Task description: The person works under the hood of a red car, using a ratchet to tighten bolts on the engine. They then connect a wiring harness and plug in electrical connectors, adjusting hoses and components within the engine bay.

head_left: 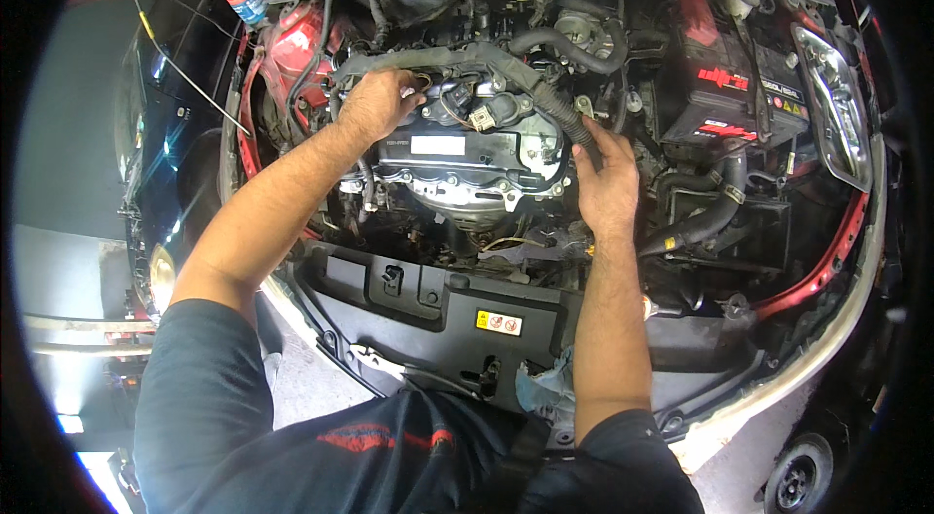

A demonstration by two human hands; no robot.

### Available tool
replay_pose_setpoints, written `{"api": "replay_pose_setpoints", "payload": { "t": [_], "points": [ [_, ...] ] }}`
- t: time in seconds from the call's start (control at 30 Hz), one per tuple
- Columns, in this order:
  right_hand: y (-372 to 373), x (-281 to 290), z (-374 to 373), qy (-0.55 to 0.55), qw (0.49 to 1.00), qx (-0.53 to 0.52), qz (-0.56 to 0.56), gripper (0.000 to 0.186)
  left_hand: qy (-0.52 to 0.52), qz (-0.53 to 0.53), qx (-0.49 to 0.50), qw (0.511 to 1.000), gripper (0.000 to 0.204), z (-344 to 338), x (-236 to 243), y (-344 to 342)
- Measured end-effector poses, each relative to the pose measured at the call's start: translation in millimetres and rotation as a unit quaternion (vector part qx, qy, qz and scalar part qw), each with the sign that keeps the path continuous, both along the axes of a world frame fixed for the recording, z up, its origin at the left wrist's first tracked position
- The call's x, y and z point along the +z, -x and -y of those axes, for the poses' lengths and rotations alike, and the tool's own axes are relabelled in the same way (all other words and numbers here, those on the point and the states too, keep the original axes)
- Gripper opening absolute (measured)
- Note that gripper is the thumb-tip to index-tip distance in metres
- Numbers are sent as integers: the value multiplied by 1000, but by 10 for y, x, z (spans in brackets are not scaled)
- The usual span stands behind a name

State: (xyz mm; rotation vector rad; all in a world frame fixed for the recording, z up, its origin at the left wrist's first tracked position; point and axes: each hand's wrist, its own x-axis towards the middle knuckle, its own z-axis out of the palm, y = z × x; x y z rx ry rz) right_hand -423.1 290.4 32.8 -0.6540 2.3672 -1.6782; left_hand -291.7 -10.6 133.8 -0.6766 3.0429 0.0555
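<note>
Over the engine's valve cover [443,145], my left hand [375,104] has its fingers curled together beside the ignition coils. What lies between its fingertips is hidden. A thick black wiring harness [457,57] arches across the top of the engine and drops to the right in a corrugated sleeve [555,107]. At the lower end of that sleeve, my right hand [609,181] holds the harness between thumb and fingers. A pale electrical connector [482,118] rests on the cover between my hands.
To the right sit a black battery [715,86] and a headlight [832,106]. A radiator cover panel [448,319] spans the front, with a blue rag [547,388] on it. At the far left stand a blue and red can [248,0] and a hood prop rod [190,76].
</note>
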Motion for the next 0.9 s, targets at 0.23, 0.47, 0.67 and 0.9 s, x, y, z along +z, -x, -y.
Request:
{"api": "replay_pose_setpoints", "payload": {
  "t": [0.23,0.47,0.67,0.9],
  "points": [
    [-2,25,-43,14,1000,3,-15,41,-99,-164,123,974,29,354,217,-540],
    [23,27,-24,7,1000,19,-1,43,-28,-58,65,996,41,443,164,-426],
    [17,7,-5,10,1000,21,-2,42,-18,24,92,995,42,472,106,-461],
    [5,23,-9,13,999,19,31,41,-45,-108,51,992,42,492,-10,-533]
  ]
}}
